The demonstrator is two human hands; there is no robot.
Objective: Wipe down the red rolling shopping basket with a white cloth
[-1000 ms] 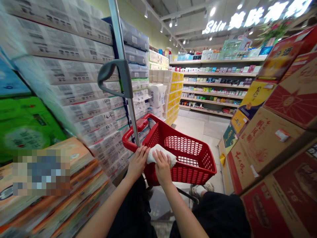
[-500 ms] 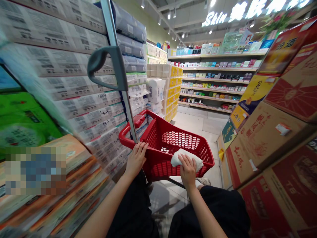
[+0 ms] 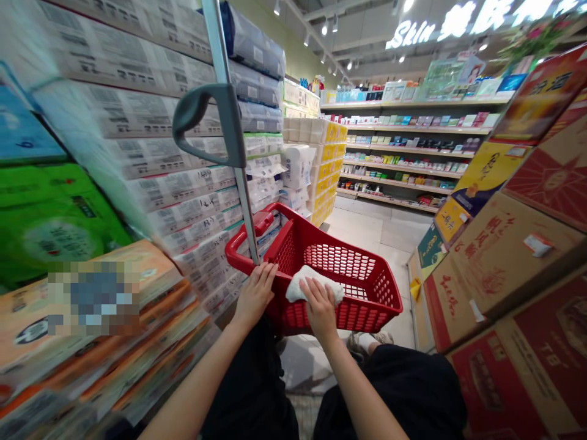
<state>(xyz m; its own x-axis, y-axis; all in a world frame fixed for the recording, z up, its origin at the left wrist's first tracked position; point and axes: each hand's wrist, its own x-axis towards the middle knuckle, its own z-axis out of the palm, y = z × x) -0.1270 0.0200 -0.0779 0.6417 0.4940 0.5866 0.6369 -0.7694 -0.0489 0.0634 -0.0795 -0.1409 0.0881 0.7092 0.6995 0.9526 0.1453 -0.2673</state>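
Observation:
A red plastic shopping basket [image 3: 380, 309] with perforated sides stands in front of my knees. From its left end rises a metal pole [image 3: 246, 214] with a grey loop handle [image 3: 236, 128]. My left hand [image 3: 254, 296] grips the basket's near rim close to the foot of the pole, fingers curled over the edge. A folded white cloth [image 3: 299, 283] lies over the same rim further right. My right hand [image 3: 320, 308] is wrapped over that cloth and presses it on the rim. The inside of the basket shows only its slotted red walls and floor.
Stacked paper packs [image 3: 183, 189] rise close on the left, with orange packs [image 3: 151, 260] nearer me. Cartons [image 3: 481, 250] are piled along the right. Beyond the tiled floor [image 3: 358, 214] stand shelves of small boxed goods [image 3: 413, 153]. My shoes are below the basket.
My right hand has slid left along the near rim with the white cloth, closer to my left hand. My left hand keeps its hold. The view has shifted slightly.

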